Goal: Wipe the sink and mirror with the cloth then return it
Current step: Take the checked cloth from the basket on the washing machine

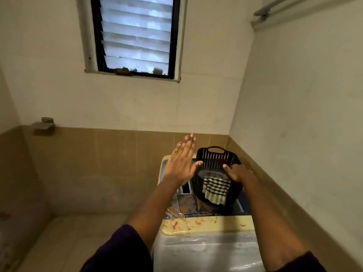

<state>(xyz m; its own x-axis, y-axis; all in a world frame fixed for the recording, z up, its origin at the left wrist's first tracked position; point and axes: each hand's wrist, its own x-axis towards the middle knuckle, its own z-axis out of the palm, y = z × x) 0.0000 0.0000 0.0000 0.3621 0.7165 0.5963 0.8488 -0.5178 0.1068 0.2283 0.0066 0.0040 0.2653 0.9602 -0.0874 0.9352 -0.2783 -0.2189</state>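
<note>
A checked black-and-cream cloth (216, 190) hangs over the near rim of a dark perforated plastic basket (218, 159), which stands on top of a washing machine (206, 250). My right hand (236, 172) rests on the basket's near right rim, just above the cloth, fingers curled down over the rim; whether it grips the cloth or the rim is unclear. My left hand (181, 160) hovers flat and open to the left of the basket, fingers stretched out, holding nothing. No sink or mirror shows in the head view.
The washing machine stands in the right corner, its top stained. A louvred window (135, 36) is high on the far wall. A metal soap holder (44, 125) juts from the left wall. A towel rail (263, 12) runs at top right. Tiled floor lies at left.
</note>
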